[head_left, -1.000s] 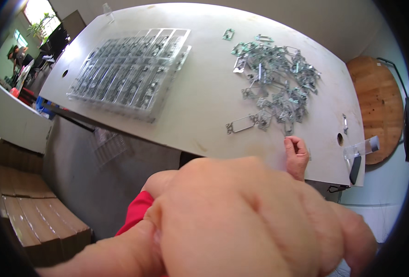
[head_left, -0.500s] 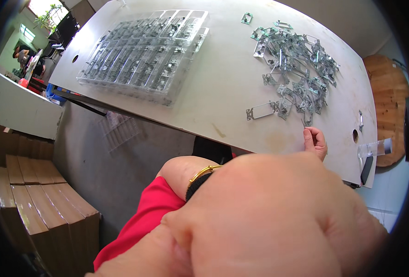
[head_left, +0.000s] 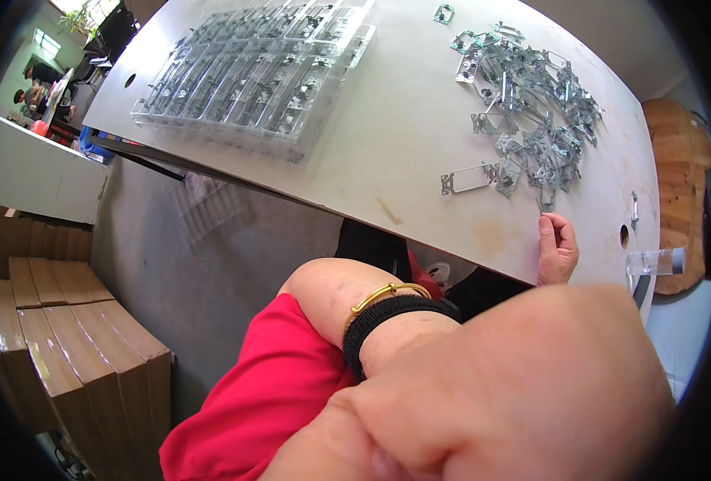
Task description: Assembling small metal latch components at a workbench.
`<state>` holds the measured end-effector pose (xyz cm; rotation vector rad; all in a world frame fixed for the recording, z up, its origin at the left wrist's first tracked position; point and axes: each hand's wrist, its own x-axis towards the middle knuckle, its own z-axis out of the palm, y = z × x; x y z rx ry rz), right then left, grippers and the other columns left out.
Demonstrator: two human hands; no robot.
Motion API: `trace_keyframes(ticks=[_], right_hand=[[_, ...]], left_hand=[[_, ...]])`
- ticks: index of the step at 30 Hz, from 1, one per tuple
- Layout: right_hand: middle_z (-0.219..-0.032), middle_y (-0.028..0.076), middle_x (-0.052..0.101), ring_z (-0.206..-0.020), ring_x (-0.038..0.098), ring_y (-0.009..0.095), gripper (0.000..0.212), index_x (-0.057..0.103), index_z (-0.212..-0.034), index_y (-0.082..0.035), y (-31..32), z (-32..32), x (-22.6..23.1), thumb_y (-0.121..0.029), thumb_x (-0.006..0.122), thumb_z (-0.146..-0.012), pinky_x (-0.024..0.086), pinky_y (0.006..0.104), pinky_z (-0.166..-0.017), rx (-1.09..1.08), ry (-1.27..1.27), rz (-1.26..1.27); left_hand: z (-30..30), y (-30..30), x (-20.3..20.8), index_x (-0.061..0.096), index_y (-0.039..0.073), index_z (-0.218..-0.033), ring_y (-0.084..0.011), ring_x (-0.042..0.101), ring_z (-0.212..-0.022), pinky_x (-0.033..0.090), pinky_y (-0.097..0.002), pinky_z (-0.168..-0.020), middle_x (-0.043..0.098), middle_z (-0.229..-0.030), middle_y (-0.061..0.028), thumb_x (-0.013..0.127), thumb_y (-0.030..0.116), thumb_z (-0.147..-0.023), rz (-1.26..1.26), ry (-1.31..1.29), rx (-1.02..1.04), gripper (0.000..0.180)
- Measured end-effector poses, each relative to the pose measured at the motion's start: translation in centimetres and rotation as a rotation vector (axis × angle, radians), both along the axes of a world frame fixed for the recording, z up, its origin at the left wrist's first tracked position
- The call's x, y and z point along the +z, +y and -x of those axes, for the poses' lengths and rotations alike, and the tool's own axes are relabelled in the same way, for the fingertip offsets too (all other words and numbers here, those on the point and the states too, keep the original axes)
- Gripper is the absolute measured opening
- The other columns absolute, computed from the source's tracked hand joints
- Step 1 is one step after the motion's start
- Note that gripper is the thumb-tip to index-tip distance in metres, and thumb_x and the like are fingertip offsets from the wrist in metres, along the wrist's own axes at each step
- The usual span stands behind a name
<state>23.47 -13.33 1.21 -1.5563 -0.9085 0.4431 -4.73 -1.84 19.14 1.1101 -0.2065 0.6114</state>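
My left hand [head_left: 548, 369] is raised very large and blurred in the foreground; its fingers are hidden. A gold bangle [head_left: 379, 295] and a black ribbed band [head_left: 383, 329] circle its wrist, below a red sleeve [head_left: 259, 393]. Beyond it, my right hand [head_left: 560, 250] rests low over the table with thumb and fingertips pinched together. They meet the near end of a thin metal bracket [head_left: 547, 197] at the pile's front edge. That pile [head_left: 532, 104] is a tangle of grey metal brackets, some flat, some frame-shaped. One rectangular frame bracket [head_left: 469, 178] sticks out to the left.
Stacked clear plastic trays [head_left: 291, 148] with brackets in their compartments stand on the table [head_left: 387, 152] at left. A clear cylinder [head_left: 656, 262] lies by the right edge near a wooden round board [head_left: 676, 208]. Cardboard boxes [head_left: 91, 345] fill the lower left; people [head_left: 34, 96] are far back.
The foreground left hand has shifted down and right, uncovering more of the bangle and black band. The right hand stays pinched beside the pile. The whole view has shifted slightly.
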Motion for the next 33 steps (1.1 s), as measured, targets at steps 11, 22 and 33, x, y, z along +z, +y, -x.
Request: trace_keyframes(ticks=[11,22,33], right_hand=[[-0.101,-0.007,0.067,-0.092,0.057,0.002,0.009,0.075,-0.113,-0.005,-1.8,-2.0,-2.0,-0.011,0.074,-0.107,0.046,0.0200,-0.085,-0.072,0.019,0.040],[-0.100,-0.008,0.067,-0.089,0.057,0.002,0.008,0.074,-0.112,-0.005,-1.2,-0.2,-0.4,-0.009,0.076,-0.105,0.048,0.0199,-0.082,-0.096,-0.031,0.019],[-0.097,-0.006,0.067,-0.083,0.057,0.003,0.007,0.075,-0.111,-0.007,-1.5,-0.1,-0.5,-0.010,0.076,-0.105,0.049,0.0216,-0.077,-0.087,-0.073,0.040]], left_hand=[[-1.8,-1.6,-1.2,0.069,-0.001,-0.091,-0.0248,0.066,-0.079,0.057,-0.0446,-0.093,0.069,-0.083,-0.0113,0.064,0.015,-0.099,0.022,0.118,-0.099,0.019],[-0.2,0.8,-6.8,0.068,-0.002,-0.097,-0.0129,0.061,-0.075,0.052,-0.0303,-0.072,0.068,-0.082,-0.0056,0.074,0.005,-0.101,-0.512,0.533,0.543,0.010],[-2.3,3.3,-15.1,0.064,0.001,-0.129,-0.0301,0.069,-0.098,0.056,-0.0435,-0.086,0.069,-0.121,-0.0194,0.078,0.019,-0.100,-0.945,0.768,0.981,0.037]])
